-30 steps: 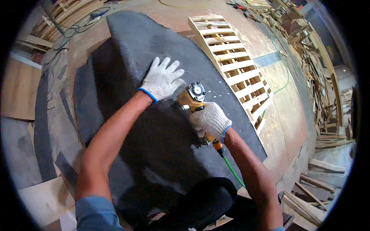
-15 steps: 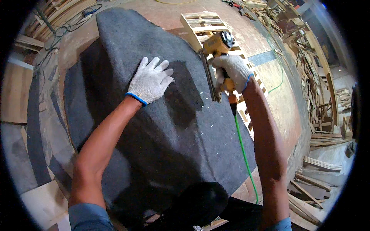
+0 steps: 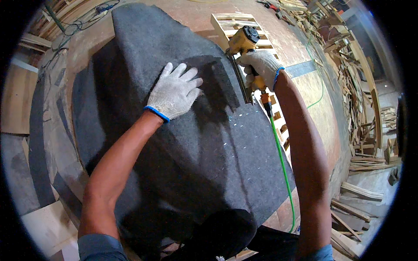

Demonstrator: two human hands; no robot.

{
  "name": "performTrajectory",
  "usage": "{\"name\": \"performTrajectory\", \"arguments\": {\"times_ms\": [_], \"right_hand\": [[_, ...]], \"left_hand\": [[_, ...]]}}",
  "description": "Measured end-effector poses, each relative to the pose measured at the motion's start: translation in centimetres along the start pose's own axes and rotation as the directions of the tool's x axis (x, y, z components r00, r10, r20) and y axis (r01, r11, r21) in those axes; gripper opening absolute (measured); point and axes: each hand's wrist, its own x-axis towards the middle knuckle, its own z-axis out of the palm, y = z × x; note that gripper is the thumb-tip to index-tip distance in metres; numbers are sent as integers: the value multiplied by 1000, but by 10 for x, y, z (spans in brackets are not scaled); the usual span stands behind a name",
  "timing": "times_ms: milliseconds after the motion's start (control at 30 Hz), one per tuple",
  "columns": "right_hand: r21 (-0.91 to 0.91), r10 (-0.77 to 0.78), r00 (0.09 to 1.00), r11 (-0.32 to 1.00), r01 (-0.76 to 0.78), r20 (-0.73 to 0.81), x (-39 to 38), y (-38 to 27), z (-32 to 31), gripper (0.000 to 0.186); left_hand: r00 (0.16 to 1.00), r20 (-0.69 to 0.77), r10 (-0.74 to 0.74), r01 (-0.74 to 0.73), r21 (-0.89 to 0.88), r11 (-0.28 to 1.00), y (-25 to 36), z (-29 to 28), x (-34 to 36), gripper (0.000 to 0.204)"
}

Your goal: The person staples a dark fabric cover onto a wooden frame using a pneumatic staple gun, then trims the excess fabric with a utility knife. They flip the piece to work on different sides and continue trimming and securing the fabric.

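Note:
Dark grey felt fabric [image 3: 261,152] spreads in front of me over a wooden slatted frame [image 3: 233,19], whose pale slats show past the fabric's right edge. My left hand [image 3: 174,92], in a white knit glove with a blue cuff, lies flat on the fabric with fingers spread. My right hand [image 3: 261,65], gloved alike, is wrapped round the handle of a yellow and black pneumatic stapler [image 3: 244,40]. The tool's nose is at the fabric's right edge; whether it touches is hidden. A green air hose [image 3: 281,169] runs from its handle toward me. Several small light staples [image 3: 235,125] dot the fabric.
Wood scraps [image 3: 355,104] are heaped along the right side. Planks [image 3: 17,100] stand at the left, near dark cables [image 3: 72,32]. A pale board [image 3: 324,93] lies right of the frame. My dark-clad knee [image 3: 230,226] is at the near edge.
The stapler in my right hand has shifted slightly up along the fabric's edge. My left hand stays flat on the fabric, almost in place. The whole view has shifted a little.

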Motion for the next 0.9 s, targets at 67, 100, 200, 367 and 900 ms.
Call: {"name": "performTrajectory", "arguments": {"times_ms": [67,100,200,367,900], "right_hand": [[113,26,996,993,-35,84,11,-6,34,15],[2,55,998,998,-55,-11,3,-4,8,16],[-445,-61,998,894,55,1,36,41,-18,23],[-720,-380,900,562,408,213,57,64,-13,18],[-159,86,985,985,-62,151,-21,4,42,18]], "left_hand": [[996,76,-44,40,44,998,-16,-15,-21,30],[1000,23,-13,13,-14,1000,-2,-7,-2,31],[1000,-23,12,-13,-38,999,9,2,13,32],[999,-48,7,-9,-36,999,4,2,5,31],[995,-97,-7,4,-25,1000,-4,1,-4,25]]}}
